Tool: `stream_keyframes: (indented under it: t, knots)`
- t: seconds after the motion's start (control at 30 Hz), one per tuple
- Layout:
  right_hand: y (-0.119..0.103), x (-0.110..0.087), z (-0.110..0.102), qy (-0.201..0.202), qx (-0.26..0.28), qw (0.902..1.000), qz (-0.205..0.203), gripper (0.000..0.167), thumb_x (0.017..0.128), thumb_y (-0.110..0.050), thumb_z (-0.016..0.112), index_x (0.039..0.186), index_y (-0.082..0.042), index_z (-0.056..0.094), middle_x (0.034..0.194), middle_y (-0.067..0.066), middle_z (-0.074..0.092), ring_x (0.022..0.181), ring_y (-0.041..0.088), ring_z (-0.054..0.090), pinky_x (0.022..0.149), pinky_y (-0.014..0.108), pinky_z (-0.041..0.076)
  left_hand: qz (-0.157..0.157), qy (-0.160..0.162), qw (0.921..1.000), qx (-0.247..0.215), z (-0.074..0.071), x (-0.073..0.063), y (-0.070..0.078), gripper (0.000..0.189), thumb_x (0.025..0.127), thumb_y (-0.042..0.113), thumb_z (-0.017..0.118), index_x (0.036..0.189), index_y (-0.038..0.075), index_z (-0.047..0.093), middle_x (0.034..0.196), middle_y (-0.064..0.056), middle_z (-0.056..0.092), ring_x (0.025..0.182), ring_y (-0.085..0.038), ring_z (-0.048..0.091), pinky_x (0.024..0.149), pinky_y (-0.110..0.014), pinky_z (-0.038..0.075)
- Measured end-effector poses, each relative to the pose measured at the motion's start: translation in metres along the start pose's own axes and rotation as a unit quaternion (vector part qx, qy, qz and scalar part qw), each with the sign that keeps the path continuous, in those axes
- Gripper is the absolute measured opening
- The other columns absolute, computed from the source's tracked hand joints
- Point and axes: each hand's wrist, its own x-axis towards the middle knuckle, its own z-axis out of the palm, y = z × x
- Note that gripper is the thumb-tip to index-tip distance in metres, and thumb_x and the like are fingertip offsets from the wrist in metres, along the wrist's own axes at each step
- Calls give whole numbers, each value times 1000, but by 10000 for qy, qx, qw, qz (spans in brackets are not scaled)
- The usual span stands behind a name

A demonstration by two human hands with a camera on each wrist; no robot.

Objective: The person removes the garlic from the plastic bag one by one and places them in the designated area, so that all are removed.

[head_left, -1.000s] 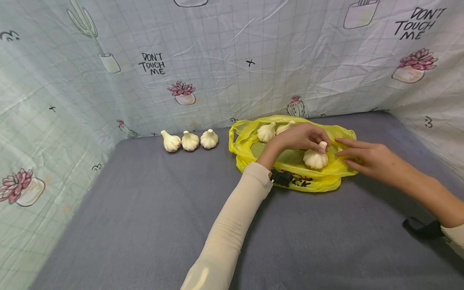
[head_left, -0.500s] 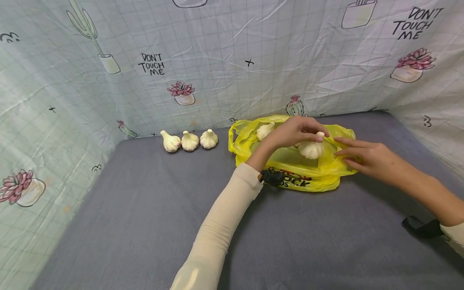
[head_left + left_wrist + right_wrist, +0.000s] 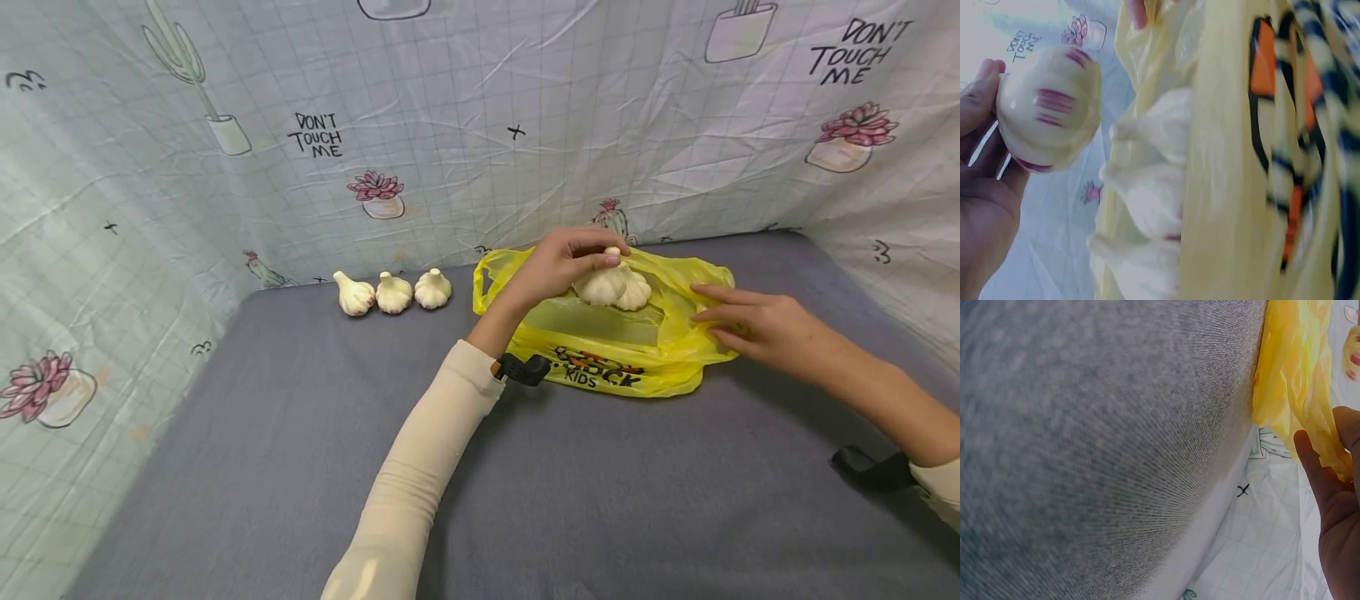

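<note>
My left hand [image 3: 558,265] pinches a white garlic bulb [image 3: 600,287] by its stem, above the yellow plastic bag [image 3: 600,373]. In the left wrist view, that same garlic bulb [image 3: 1054,109] shows purple streaks and hangs apart from the bag. Inside the bag, several bulbs lie in a row, one garlic bulb [image 3: 1154,200] in the middle of them. On the bag's right side, my right hand [image 3: 765,329] holds the edge, with the yellow plastic [image 3: 1297,375] between thumb and fingers in the right wrist view.
Three more garlic bulbs [image 3: 393,293] stand side by side on the grey cloth [image 3: 300,442], left of the bag. Behind everything hangs a white curtain [image 3: 450,108] printed with cacti and lettering. Another stretch of it closes off each side.
The left hand has lifted its garlic bulb and carried it leftward from the bag's right part, uncovering more of the bag's printed front. The right hand has stayed at the bag's right edge.
</note>
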Motion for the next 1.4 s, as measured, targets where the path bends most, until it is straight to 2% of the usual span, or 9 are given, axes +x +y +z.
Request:
stream_keyframes:
  t: [0.23, 0.37, 0.53, 0.77, 0.9, 1.0, 1.13, 1.27, 1.4]
  knots:
    - [-1, -1, 0, -8, 58, 10000, -2, 65, 104, -54, 36, 106, -6, 79, 141, 12, 61, 68, -1, 54, 56, 14, 42, 243, 377, 9988, -175, -16, -16, -4, 20, 99, 4, 65, 113, -7, 72, 119, -16, 69, 99, -15, 65, 86, -31, 54]
    - [0, -3, 0, -1, 48, 10000, 22, 62, 104, -53, 38, 106, -7, 79, 144, 7, 60, 69, -1, 54, 57, 15, 42, 150, 567, 9979, -272, -23, -21, -3, 20, 100, 4, 64, 114, -8, 71, 119, -15, 69, 102, -16, 64, 87, -31, 53]
    - [-1, -4, 0, -71, 30, 9999, 112, 42, 104, -42, 54, 108, -8, 79, 146, 3, 57, 70, -1, 53, 57, 14, 41, 9, 713, 9971, -255, -32, -27, -6, 22, 101, 8, 64, 115, -7, 71, 119, -11, 69, 106, -18, 63, 91, -32, 52]
    - [0, -3, 0, -149, -101, 9997, 189, 17, 95, -17, 74, 108, -8, 79, 145, 6, 59, 74, 3, 57, 59, 16, 42, 207, 788, 9966, -129, -42, -34, -7, 18, 100, 8, 65, 112, -1, 74, 115, -9, 70, 104, -20, 63, 88, -33, 52]
    - [-2, -1, -1, -211, -136, 9994, 235, 31, 79, 1, 84, 108, -8, 79, 141, 11, 61, 77, 5, 59, 61, 16, 43, 155, 794, 9965, -211, -46, -37, -6, 18, 100, 7, 64, 112, -3, 73, 115, -10, 70, 102, -21, 61, 86, -32, 51]
    - [-2, -1, -1, -217, -139, 9993, 262, 37, 73, 5, 85, 108, -8, 79, 140, 12, 62, 78, 5, 60, 62, 16, 43, 65, 818, 9961, -314, -47, -38, -7, 18, 100, 5, 63, 113, -5, 72, 115, -12, 70, 101, -21, 62, 85, -32, 51]
    - [-1, -3, 0, -163, -47, 9996, 212, 25, 85, -2, 80, 109, -8, 79, 145, 7, 59, 74, 2, 56, 60, 15, 42, -76, 880, 9955, -334, -50, -39, -8, 19, 100, 2, 63, 114, -8, 71, 113, -14, 71, 98, -19, 63, 82, -30, 52]
    - [0, -5, 0, -130, 22, 9997, 200, 20, 89, -7, 78, 109, -8, 79, 148, 1, 55, 72, 0, 54, 59, 15, 41, -125, 959, 9952, -178, -54, -40, -7, 21, 99, 1, 63, 116, -10, 70, 113, -19, 70, 95, -17, 63, 80, -29, 51]
    - [1, -5, 0, -103, 13, 9998, 181, 16, 95, -14, 74, 109, -7, 79, 146, 5, 57, 73, 3, 56, 59, 15, 41, -125, 953, 9954, -64, -58, -46, 2, 20, 99, -1, 64, 116, -10, 70, 114, -22, 69, 89, -18, 59, 77, -28, 49]
